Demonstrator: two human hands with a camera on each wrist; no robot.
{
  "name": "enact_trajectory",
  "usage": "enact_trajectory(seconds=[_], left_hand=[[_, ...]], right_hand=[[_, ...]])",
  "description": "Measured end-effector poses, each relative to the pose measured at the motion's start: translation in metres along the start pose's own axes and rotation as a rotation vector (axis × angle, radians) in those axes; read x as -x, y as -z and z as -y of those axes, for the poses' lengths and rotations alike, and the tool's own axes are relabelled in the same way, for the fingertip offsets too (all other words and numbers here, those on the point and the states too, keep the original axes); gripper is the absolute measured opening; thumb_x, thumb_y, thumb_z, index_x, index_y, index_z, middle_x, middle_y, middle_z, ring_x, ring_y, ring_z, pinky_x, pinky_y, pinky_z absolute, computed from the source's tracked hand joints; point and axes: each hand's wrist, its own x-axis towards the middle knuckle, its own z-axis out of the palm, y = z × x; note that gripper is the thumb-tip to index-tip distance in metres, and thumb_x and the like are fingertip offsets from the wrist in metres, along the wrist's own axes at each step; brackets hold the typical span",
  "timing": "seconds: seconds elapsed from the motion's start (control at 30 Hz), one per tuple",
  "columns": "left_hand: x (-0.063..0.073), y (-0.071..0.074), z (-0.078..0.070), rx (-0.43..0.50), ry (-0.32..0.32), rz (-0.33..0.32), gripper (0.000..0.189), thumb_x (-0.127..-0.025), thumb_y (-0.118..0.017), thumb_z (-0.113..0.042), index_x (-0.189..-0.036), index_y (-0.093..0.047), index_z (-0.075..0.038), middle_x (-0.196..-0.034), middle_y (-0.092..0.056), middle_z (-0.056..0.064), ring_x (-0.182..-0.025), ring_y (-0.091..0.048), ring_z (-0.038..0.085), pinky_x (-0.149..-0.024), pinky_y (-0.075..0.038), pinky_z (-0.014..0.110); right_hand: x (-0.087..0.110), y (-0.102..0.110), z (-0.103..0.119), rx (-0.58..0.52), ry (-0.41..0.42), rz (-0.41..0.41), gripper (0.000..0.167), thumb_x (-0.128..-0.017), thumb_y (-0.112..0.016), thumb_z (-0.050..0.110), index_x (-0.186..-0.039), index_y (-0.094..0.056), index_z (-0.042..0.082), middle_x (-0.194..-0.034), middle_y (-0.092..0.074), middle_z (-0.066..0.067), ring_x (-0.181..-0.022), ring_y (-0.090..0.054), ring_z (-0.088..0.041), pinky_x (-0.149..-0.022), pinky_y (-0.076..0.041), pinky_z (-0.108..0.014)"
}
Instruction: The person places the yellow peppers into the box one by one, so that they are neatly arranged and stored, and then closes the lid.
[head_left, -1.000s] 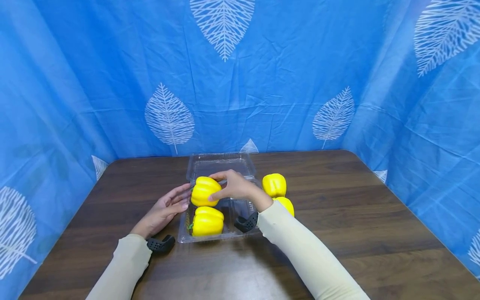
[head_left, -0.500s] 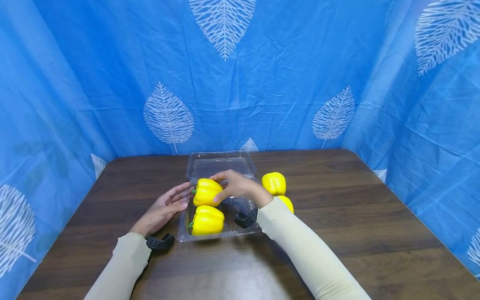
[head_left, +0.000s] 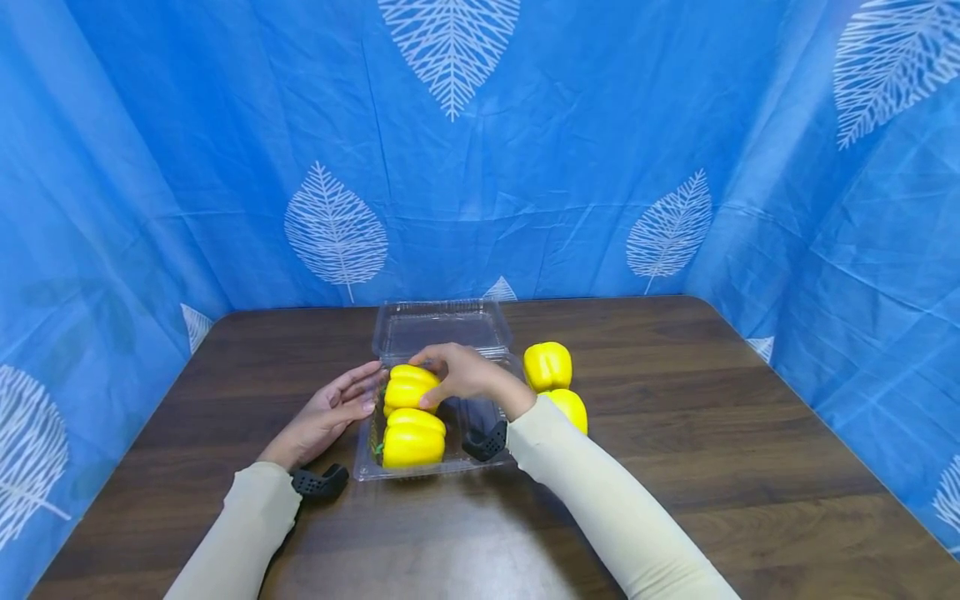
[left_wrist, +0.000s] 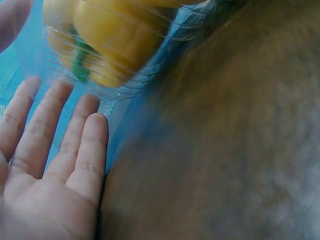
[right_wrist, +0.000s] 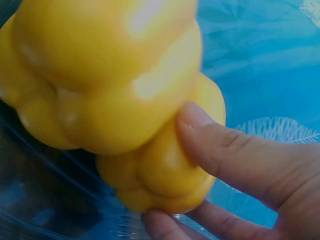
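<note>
My right hand [head_left: 467, 375] grips a yellow bell pepper [head_left: 408, 387] between thumb and fingers, low in the back left of a clear plastic clamshell box [head_left: 472, 468]. Right in front of it, in the same box, lies a second yellow pepper [head_left: 414, 440]. The right wrist view shows the gripped pepper [right_wrist: 165, 170] behind the nearer one [right_wrist: 110, 65]. My left hand [head_left: 327, 417] is at the box's left side, fingers straight. In the left wrist view its fingertips [left_wrist: 92, 102] come right at the clear ribbed wall [left_wrist: 145, 82], with a green stem [left_wrist: 80, 62] visible through it.
Two more yellow peppers, a back one [head_left: 548, 367] and a front one [head_left: 567, 410], lie on the dark wooden table [head_left: 712, 433] right of the box. The box's lid [head_left: 442, 327] lies folded open toward the blue leaf-print curtain [head_left: 480, 167]. The right forearm crosses the table.
My right hand has lowered the gripped pepper into the box, bringing it down behind the front pepper. My left hand has stayed almost still beside the box.
</note>
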Motion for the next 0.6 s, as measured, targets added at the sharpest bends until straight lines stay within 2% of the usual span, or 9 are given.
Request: enact_trajectory(seconds=[0.23, 0.6], left_hand=[[0.0005, -0.0017, -0.0007, 0.005, -0.007, 0.007, 0.075, -0.11, -0.06, -0.013, -0.171, -0.018, -0.001, -0.177, -0.022, 0.024, -0.162, -0.022, 0.045, -0.111, -0.047, 0.019], [0.0018, -0.0066, 0.0018, -0.001, -0.011, -0.009, 0.076, -0.11, -0.062, -0.015, -0.172, -0.019, -0.003, -0.177, -0.023, 0.023, -0.162, -0.023, 0.044, -0.111, -0.047, 0.019]], right_hand=[[0.0005, -0.0014, -0.0011, 0.023, -0.003, 0.012, 0.063, -0.093, -0.087, 0.008, -0.151, -0.063, 0.005, -0.139, -0.071, -0.017, -0.124, -0.069, -0.031, -0.101, -0.061, -0.039], [0.0036, 0.0011, 0.0042, 0.146, -0.048, 0.042, 0.065, -0.095, -0.086, 0.016, -0.155, -0.061, 0.012, -0.149, -0.066, -0.015, -0.137, -0.061, -0.032, -0.11, -0.056, -0.044]])
